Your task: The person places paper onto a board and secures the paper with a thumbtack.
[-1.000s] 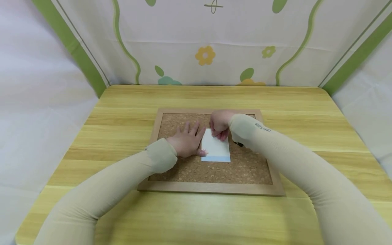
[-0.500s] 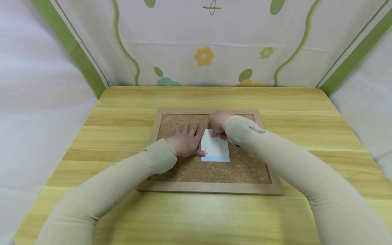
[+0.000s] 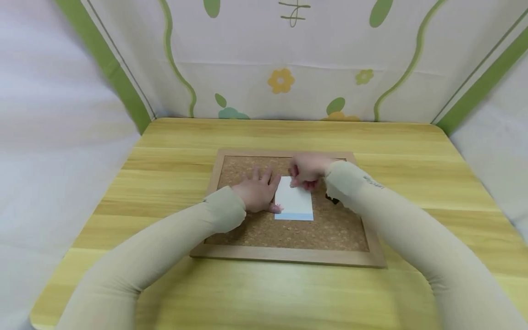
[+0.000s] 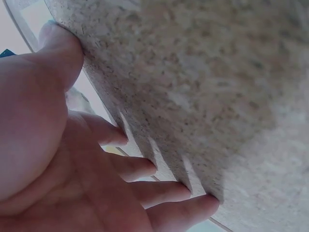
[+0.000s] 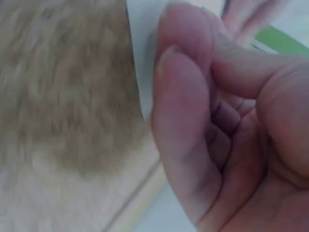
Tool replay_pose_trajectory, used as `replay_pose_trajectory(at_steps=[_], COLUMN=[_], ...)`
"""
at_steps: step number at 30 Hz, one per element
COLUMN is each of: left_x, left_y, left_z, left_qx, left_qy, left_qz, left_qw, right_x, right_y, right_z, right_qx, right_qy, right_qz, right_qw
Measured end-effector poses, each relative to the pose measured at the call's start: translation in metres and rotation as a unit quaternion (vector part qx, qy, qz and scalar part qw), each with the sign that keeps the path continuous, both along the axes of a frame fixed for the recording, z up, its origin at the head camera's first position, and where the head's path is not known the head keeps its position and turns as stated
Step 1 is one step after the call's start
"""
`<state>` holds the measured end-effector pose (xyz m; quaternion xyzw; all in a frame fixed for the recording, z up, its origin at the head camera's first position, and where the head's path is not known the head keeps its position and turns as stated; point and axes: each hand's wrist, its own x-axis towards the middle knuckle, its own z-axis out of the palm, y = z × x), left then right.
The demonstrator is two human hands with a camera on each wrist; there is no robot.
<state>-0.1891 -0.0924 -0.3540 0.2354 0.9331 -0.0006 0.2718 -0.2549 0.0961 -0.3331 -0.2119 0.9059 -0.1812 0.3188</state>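
Observation:
A white card with a blue lower band and a pink flower print lies on a wood-framed cork board. My left hand rests flat with fingers spread, mostly on the cork. Its thumb lies on the card's lower left. In the left wrist view those fingertips touch the cork. Near the card's top, my right hand has curled fingers and pinches a tiny shiny pin-like thing. In the right wrist view the thumb and fingers meet beside the card's edge; the pin-like thing is hidden there.
The board lies on a light wooden table. Behind it hangs a white cloth with flower and leaf prints. A small dark thing shows under the right cuff.
The head view has shifted slightly. My right hand has moved a little to the right and turned, showing the tiny shiny thing by its fingertips. The left hand and card keep their places.

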Motion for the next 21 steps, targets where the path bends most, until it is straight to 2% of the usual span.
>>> replay_pose_trajectory(at_steps=[4,7,10,14,17,19,21], left_x=[-0.003,-0.006,-0.009,-0.01,-0.012,-0.013,-0.017], left_y=[0.001,-0.001,-0.003,-0.009,-0.018,-0.027,-0.037], left_z=[-0.002,-0.005,-0.008,-0.015,-0.019,-0.016,-0.012], left_qx=[-0.003,-0.005,0.001,0.017,0.045,0.079,0.111], left_qy=[0.012,0.022,0.031,0.049,0.06,0.065,0.088], left_qz=[-0.005,-0.008,-0.011,-0.028,-0.037,-0.035,-0.038], left_qw=[0.9999,0.9997,0.9995,0.9983,0.9964,0.9941,0.9892], right_x=[0.001,0.003,0.007,0.016,0.023,0.029,0.034], right_y=[0.019,0.034,0.051,0.074,0.092,0.104,0.116], right_z=[0.018,0.033,0.045,0.053,0.059,0.062,0.064], right_qx=[-0.038,-0.056,-0.087,-0.126,-0.143,-0.153,-0.161], right_qy=[0.049,0.109,0.15,0.199,0.241,0.265,0.286], right_qz=[-0.008,-0.012,-0.021,-0.039,-0.062,-0.082,-0.099], right_qw=[0.998,0.9924,0.9846,0.9711,0.9579,0.9485,0.9396])
